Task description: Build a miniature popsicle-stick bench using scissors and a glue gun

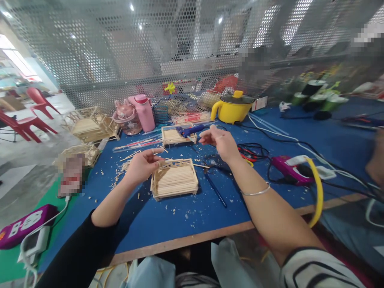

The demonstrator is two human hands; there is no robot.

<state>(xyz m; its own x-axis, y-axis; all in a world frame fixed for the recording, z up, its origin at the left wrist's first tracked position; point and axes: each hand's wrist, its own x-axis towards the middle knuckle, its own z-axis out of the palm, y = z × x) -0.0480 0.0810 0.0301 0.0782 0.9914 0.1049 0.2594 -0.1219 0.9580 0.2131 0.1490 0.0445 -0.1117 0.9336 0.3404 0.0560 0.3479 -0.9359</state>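
A small tray-like frame of thin wooden sticks sits on the blue tabletop in front of me. My left hand is at its back left corner, thumb and forefinger drawn together in a pinch; whatever lies between the tips is too small to make out. Farther right, my right hand is raised over the table with fingers curved and apart, holding nothing that I can see. Just left of its fingertips, a blue glue gun lies across a second stick frame. Below the right hand, a dark blue pen-like tool lies beside the nearer frame.
More stick structures stand at the back left, near a pink jug. Behind the hands is a yellow electric pot. A magenta power strip and cables occupy the right. Wood scraps litter the tabletop. Perforated mesh rises behind.
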